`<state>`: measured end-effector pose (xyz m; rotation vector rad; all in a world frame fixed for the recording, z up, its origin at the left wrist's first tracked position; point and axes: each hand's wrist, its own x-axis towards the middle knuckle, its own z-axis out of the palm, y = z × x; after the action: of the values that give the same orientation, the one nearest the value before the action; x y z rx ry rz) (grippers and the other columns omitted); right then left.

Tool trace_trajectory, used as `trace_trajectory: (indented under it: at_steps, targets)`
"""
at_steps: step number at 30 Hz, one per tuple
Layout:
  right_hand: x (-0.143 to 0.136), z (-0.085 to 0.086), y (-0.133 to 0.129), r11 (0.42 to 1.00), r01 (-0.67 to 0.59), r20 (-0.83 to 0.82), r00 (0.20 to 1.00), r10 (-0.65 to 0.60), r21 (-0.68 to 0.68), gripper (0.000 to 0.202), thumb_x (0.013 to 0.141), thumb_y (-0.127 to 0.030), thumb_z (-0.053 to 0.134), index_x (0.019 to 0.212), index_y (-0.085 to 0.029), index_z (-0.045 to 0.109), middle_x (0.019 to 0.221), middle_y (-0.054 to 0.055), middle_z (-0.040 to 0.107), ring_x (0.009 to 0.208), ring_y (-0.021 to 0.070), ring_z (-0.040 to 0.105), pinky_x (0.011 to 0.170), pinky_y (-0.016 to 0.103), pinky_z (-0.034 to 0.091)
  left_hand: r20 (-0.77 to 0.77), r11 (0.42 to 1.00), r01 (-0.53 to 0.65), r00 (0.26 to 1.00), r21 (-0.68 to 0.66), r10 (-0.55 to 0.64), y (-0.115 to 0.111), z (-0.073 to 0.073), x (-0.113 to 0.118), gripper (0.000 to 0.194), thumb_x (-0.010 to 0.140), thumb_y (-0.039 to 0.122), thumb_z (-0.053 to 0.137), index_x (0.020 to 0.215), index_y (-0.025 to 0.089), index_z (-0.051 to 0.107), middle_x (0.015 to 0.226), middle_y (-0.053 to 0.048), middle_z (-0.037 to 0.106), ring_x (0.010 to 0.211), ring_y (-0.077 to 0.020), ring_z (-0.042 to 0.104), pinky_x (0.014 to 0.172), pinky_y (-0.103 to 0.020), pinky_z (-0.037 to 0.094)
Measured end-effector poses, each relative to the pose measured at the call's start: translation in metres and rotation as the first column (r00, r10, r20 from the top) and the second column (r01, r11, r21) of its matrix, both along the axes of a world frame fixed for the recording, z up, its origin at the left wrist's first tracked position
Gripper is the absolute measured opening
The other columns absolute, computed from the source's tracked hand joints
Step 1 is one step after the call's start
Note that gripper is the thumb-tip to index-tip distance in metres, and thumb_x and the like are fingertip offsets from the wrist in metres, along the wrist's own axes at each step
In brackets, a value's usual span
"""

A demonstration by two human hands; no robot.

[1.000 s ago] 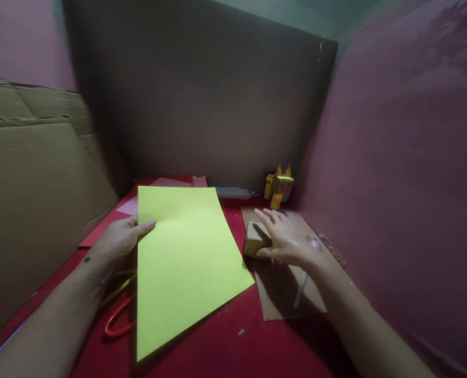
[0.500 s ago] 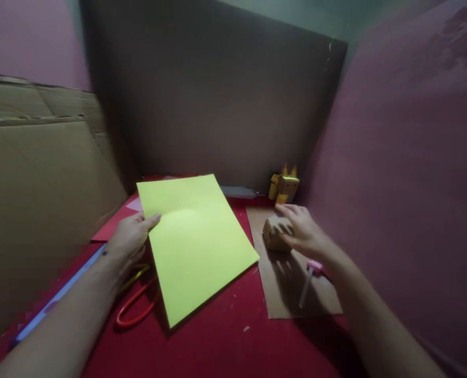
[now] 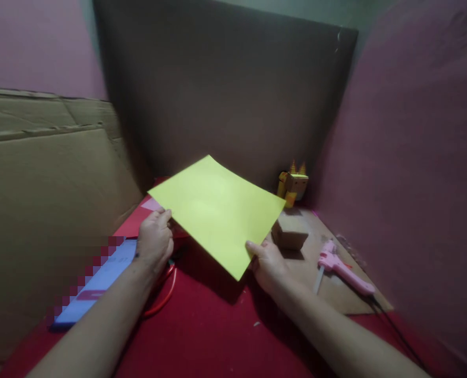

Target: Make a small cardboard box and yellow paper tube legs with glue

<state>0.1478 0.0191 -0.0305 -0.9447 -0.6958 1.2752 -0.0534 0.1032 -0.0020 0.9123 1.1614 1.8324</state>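
Note:
A yellow sheet (image 3: 217,215) is held up above the red table, turned so that one corner points toward me. My left hand (image 3: 155,236) pinches its left edge, thumb on top. My right hand (image 3: 267,262) grips its lower right edge, also with the thumb on top. Just beyond my right hand, a small cardboard box (image 3: 292,234) rests on a flat cardboard piece (image 3: 351,304). On the same cardboard lies a pink glue gun (image 3: 343,270) with a pale stick standing out of it.
A cardboard figure (image 3: 296,184) with orange horns stands at the back right. Red scissors handles (image 3: 164,299) show beside my left forearm. Farther left lie a blue packet (image 3: 99,289) and red paper (image 3: 133,220). A black cord trails at the right.
My right hand has left the small box and now holds the yellow sheet's edge. The sheet has turned and tilted. More of the glue gun shows.

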Motion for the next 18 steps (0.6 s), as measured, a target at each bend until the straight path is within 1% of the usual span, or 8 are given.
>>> trace_trajectory:
  at_steps: [2, 5, 8, 11, 12, 14, 16, 18]
  targets:
    - [0.008, 0.004, 0.004, 0.997, 0.071, 0.031, 0.997, -0.072, 0.014, 0.023, 0.06, -0.021, 0.069, 0.082, -0.017, 0.062, 0.068, 0.004, 0.07, 0.063, 0.0223, 0.065, 0.059, 0.033, 0.05, -0.03, 0.999, -0.04, 0.999, 0.029, 0.041, 0.005, 0.004, -0.012, 0.009, 0.077, 0.015, 0.055, 0.086, 0.016, 0.055, 0.069, 0.004, 0.057, 0.058, -0.0083, 0.057, 0.051, -0.018, 0.044]
    - [0.022, 0.01, 0.003, 0.991, 0.13, 0.052, 0.99, -0.131, 0.02, 0.014, 0.062, -0.022, 0.069, 0.069, -0.021, 0.058, 0.053, -0.002, 0.061, 0.05, 0.0176, 0.058, 0.052, 0.031, 0.047, -0.131, 0.998, -0.061, 0.989, 0.025, 0.064, 0.008, 0.009, -0.027, 0.009, 0.074, 0.02, 0.054, 0.082, 0.018, 0.053, 0.064, 0.006, 0.053, 0.051, -0.0072, 0.052, 0.049, -0.019, 0.043]
    - [0.027, 0.013, -0.001, 0.985, 0.173, 0.058, 0.983, -0.174, 0.028, 0.017, 0.063, -0.023, 0.069, 0.064, -0.024, 0.052, 0.052, -0.003, 0.057, 0.05, 0.0161, 0.055, 0.051, 0.03, 0.046, -0.324, 0.996, 0.042, 0.944, -0.074, -0.063, 0.001, 0.014, -0.029, 0.012, 0.073, 0.029, 0.059, 0.072, 0.017, 0.057, 0.053, 0.003, 0.052, 0.042, -0.0096, 0.048, 0.043, -0.022, 0.038]
    - [0.025, 0.013, -0.005, 0.983, 0.182, 0.062, 0.981, -0.184, 0.033, 0.02, 0.062, -0.024, 0.069, 0.065, -0.025, 0.049, 0.055, -0.002, 0.058, 0.054, 0.0175, 0.058, 0.053, 0.031, 0.048, -0.536, 0.978, 0.113, 0.822, -0.175, -0.191, -0.016, 0.023, -0.026, 0.031, 0.077, 0.04, 0.059, 0.054, 0.019, 0.054, 0.042, 0.003, 0.046, 0.039, -0.0111, 0.043, 0.044, -0.025, 0.034]
    - [0.024, 0.012, -0.006, 0.983, 0.18, 0.063, 0.981, -0.182, 0.032, 0.02, 0.062, -0.024, 0.068, 0.066, -0.025, 0.049, 0.056, -0.002, 0.059, 0.055, 0.0183, 0.059, 0.053, 0.032, 0.049, -0.598, 0.971, 0.132, 0.768, -0.2, -0.228, -0.023, 0.026, -0.027, 0.035, 0.076, 0.043, 0.06, 0.05, 0.02, 0.053, 0.041, 0.002, 0.046, 0.04, -0.0114, 0.043, 0.045, -0.025, 0.033]
    - [0.023, 0.011, -0.008, 0.988, 0.153, 0.089, 0.984, -0.156, 0.037, 0.018, 0.064, -0.024, 0.067, 0.069, -0.024, 0.05, 0.058, -0.001, 0.06, 0.059, 0.0203, 0.061, 0.056, 0.034, 0.051, -0.706, 0.953, 0.18, 0.64, -0.244, -0.302, -0.038, 0.031, -0.033, 0.031, 0.068, 0.042, 0.069, 0.05, 0.02, 0.056, 0.047, 0.001, 0.053, 0.047, -0.0131, 0.046, 0.051, -0.026, 0.033]
    - [0.024, 0.009, -0.009, 0.993, 0.107, 0.137, 0.984, -0.112, 0.046, 0.014, 0.067, -0.025, 0.065, 0.071, -0.024, 0.052, 0.06, 0.001, 0.062, 0.063, 0.0225, 0.064, 0.058, 0.036, 0.053, -0.816, 0.94, 0.176, 0.467, -0.292, -0.341, -0.053, 0.029, -0.043, 0.021, 0.063, 0.041, 0.073, 0.066, 0.022, 0.065, 0.065, -0.002, 0.064, 0.061, -0.0183, 0.055, 0.057, -0.027, 0.034]
    - [0.025, 0.007, -0.01, 0.997, 0.064, 0.177, 0.981, -0.073, 0.053, 0.012, 0.069, -0.026, 0.064, 0.072, -0.024, 0.052, 0.062, 0.002, 0.064, 0.068, 0.0245, 0.065, 0.061, 0.038, 0.054, -0.94, 0.942, 0.021, 0.064, -0.335, -0.336, -0.065, 0.02, -0.054, 0.029, 0.071, 0.049, 0.063, 0.082, 0.022, 0.065, 0.083, -0.008, 0.067, 0.075, -0.0255, 0.059, 0.058, -0.03, 0.034]
